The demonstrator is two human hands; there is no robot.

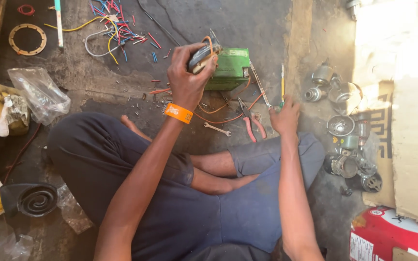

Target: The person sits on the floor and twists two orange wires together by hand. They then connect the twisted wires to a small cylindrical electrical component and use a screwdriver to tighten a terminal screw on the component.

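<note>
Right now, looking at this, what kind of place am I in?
Probably a small repair workshop, with work done on the floor. Cut wire scraps litter the concrete, pliers and a wrench lie by a green battery-like box, and metal motor parts are piled nearby.

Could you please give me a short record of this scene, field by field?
Setting: person sitting cross-legged on a concrete floor
Left hand: holds up a small wired part, orange wristband on wrist
Right hand: rests on floor beside screwdriver
Near hands: green battery, red-handled pliers, spanner
Right side: metal motor parts
</note>
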